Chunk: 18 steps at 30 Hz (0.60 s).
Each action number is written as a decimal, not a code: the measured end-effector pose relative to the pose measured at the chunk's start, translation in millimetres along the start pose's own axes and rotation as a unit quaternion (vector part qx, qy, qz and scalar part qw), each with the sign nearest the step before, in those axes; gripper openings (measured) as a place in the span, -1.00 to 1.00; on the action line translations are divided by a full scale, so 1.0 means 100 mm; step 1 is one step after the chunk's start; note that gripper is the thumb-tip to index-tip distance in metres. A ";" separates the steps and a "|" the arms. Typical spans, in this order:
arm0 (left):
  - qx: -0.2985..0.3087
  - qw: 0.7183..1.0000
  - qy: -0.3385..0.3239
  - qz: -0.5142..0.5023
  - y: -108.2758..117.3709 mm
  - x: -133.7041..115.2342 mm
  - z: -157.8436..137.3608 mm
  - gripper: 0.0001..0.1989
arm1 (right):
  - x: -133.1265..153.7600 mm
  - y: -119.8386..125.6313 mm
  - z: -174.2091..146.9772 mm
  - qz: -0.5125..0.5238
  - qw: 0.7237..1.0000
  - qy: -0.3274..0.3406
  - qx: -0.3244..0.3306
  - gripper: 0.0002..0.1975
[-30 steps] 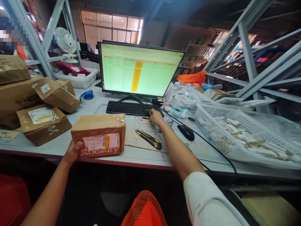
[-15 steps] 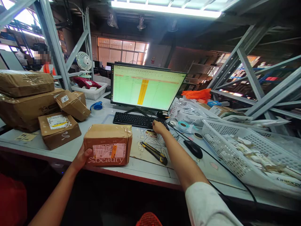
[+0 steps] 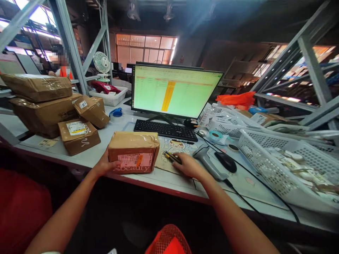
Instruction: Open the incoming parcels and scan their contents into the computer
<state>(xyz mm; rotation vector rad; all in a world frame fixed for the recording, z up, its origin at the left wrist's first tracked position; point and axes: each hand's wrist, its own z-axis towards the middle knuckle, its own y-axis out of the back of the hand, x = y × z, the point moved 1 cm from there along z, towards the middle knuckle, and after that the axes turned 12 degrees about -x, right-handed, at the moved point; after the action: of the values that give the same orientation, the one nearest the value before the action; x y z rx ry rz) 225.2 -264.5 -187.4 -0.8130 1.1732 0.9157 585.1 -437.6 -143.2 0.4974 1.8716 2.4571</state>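
Observation:
My left hand (image 3: 104,165) grips the left side of a taped brown cardboard parcel (image 3: 134,150) with a shipping label, which stands at the table's front edge. To its right, my right hand (image 3: 188,166) lies over a yellow-and-black utility knife (image 3: 171,157), fingers closed around its handle; only the knife's far end shows. A grey barcode scanner (image 3: 208,160) lies on the table just right of that hand, next to a black mouse (image 3: 225,161).
A keyboard (image 3: 165,129) and a monitor (image 3: 174,91) stand behind the parcel. Stacked brown boxes (image 3: 45,109) fill the left of the table. A white mesh basket (image 3: 265,169) with small items sits on the right. A person (image 3: 62,68) is at the back left.
My right hand has drawn back from the keyboard's right end to the utility knife. A grey scanner now lies beside the mouse. My left hand stays on the parcel.

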 end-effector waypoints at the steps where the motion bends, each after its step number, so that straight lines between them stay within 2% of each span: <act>1: 0.006 1.000 -0.004 0.002 0.00 -0.02 0.00 0.09 | 0.03 0.04 0.01 0.041 0.999 0.005 -0.030 -0.61; 3: 0.011 1.000 -0.012 0.015 0.02 -0.03 -0.01 0.02 | 0.13 0.14 0.06 0.114 0.989 0.021 -0.095 -0.57; 5: 0.011 0.999 -0.012 0.037 0.05 -0.02 -0.02 -0.01 | 0.27 0.27 0.11 0.155 0.979 0.041 -0.128 -0.57; 10: 0.011 0.996 -0.034 0.077 0.11 0.02 -0.09 0.09 | 0.55 0.46 0.12 0.190 0.970 0.054 -0.140 -0.55; 18: 0.017 0.996 -0.020 0.086 0.06 -0.04 -0.12 0.07 | 0.65 0.48 -0.10 0.195 0.962 0.082 -0.173 -0.60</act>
<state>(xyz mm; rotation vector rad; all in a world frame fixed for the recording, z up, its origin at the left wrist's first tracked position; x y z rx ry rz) 214.4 -273.2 -186.3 -0.6702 1.2356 1.0459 529.0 -447.5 -85.0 0.7222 1.4437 3.0830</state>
